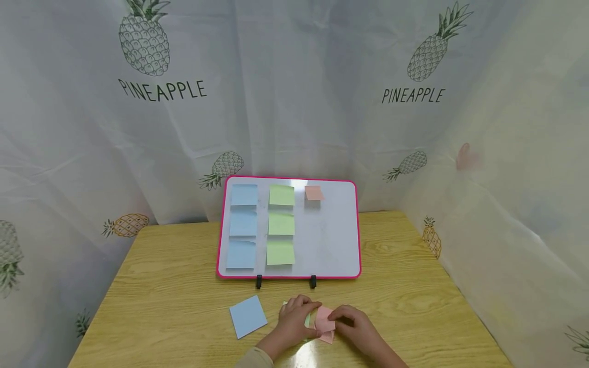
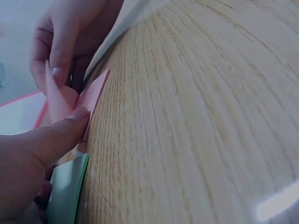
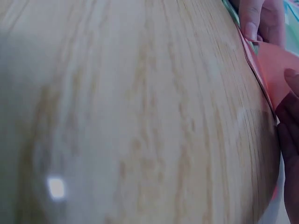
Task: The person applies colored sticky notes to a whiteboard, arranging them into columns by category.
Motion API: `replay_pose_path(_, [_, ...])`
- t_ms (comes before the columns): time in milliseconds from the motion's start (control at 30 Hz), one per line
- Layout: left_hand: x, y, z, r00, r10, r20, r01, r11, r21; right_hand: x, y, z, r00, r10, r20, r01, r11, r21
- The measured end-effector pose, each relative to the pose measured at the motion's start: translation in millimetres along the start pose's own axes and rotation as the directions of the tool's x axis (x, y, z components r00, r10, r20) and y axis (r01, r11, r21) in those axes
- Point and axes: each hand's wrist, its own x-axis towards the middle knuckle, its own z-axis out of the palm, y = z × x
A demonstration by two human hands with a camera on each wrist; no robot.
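Observation:
In the head view, a pink sticky note pad point(image 1: 327, 337) lies on the table in front of the board. My left hand point(image 1: 296, 319) holds this pad, thumb at its near edge and index finger toward the far side. From the right, my right hand point(image 1: 355, 327) pinches the top pink sticky note point(image 1: 324, 318) between thumb and fingers. That sheet bends up off the pad in the left wrist view. A green sticky note pad point(image 2: 67, 186) sits beside the pink one, partly hidden beneath my left hand.
A pink-rimmed whiteboard point(image 1: 326, 235) stands behind the hands on black feet point(image 1: 313, 281). It bears a column of blue notes point(image 1: 243, 223), a column of green notes point(image 1: 281, 224) and one small pink note point(image 1: 314, 192). A blue sticky note pad point(image 1: 248, 317) lies left of my hands.

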Motion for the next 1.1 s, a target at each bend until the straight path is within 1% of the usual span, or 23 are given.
replay_pose_path(67, [-0.5, 0.2, -0.8, 1.0, 0.004, 0.002, -0.004, 1.0, 0.01, 1.2, 0, 1, 0.997, 0.069, -0.027, -0.069, 0.998, 0.012])
replay_pose_path(133, [-0.9, 0.9, -1.7, 1.0, 0.006, 0.004, -0.006, 1.0, 0.01, 2.9, -1, 3, 0.99, 0.124, -0.06, -0.124, 0.992, 0.002])
replay_pose_path(200, [-1.5, 1.6, -2.6, 1.0, 0.006, 0.007, -0.006, 1.0, 0.006, 4.9, -1, 4, 0.984, 0.151, -0.096, -0.154, 0.988, -0.025])
replay_pose_path(267, [-2.0, 2.6, -3.6, 1.0, 0.004, 0.009, -0.004, 1.0, 0.001, 6.5, 0, 5, 0.975, 0.18, -0.133, -0.185, 0.982, -0.027])
replay_pose_path(300, [-2.2, 2.8, -4.0, 1.0, 0.002, 0.009, -0.002, 1.0, 0.0, 7.4, 0, 5, 0.969, 0.197, -0.15, -0.203, 0.979, -0.025])
replay_pose_path(367, [-2.7, 3.5, -4.6, 1.0, 0.002, 0.007, -0.002, 1.0, 0.008, 8.9, 0, 5, 0.954, 0.238, -0.183, -0.241, 0.971, 0.01])
replay_pose_path(433, [-3.1, 4.3, -4.9, 1.0, -0.004, 0.001, 0.004, 1.0, 0.014, 10.2, -2, 6, 0.936, 0.279, -0.215, -0.272, 0.96, 0.064])
replay_pose_path(500, [-3.9, 5.1, -5.4, 1.0, -0.004, -0.008, 0.004, 1.0, 0.019, 11.3, -3, 6, 0.921, 0.302, -0.244, -0.286, 0.953, 0.101])
replay_pose_path(600, [-5.1, 5.6, -5.5, 1.0, -0.001, -0.029, 0.001, 1.0, 0.018, 12.3, -3, 7, 0.912, 0.296, -0.285, -0.267, 0.954, 0.138])
replay_pose_path(733, [-5.8, 5.2, -4.8, 0.998, 0.004, -0.058, -0.004, 1.0, 0.0, 15.4, -2, 7, 0.895, 0.294, -0.334, -0.263, 0.955, 0.134])
replay_pose_path(833, [-5.6, 4.2, -4.1, 0.998, 0.001, -0.067, -0.004, 1.0, -0.031, 18.5, -3, 7, 0.881, 0.32, -0.35, -0.285, 0.947, 0.148])
replay_pose_path(900, [-5.0, 2.9, -3.1, 0.997, 0.005, -0.072, -0.008, 0.999, -0.04, 20.4, -3, 6, 0.877, 0.33, -0.349, -0.294, 0.943, 0.155])
replay_pose_path(1000, [-4.5, 1.5, -1.9, 0.996, 0.018, -0.085, -0.021, 0.999, -0.031, 22.9, -3, 5, 0.877, 0.337, -0.342, -0.301, 0.941, 0.155])
replay_pose_path(1100, [-4.6, 0.8, -1.4, 0.995, 0.04, -0.092, -0.042, 0.999, -0.016, 25.5, -3, 3, 0.887, 0.313, -0.34, -0.28, 0.949, 0.144])
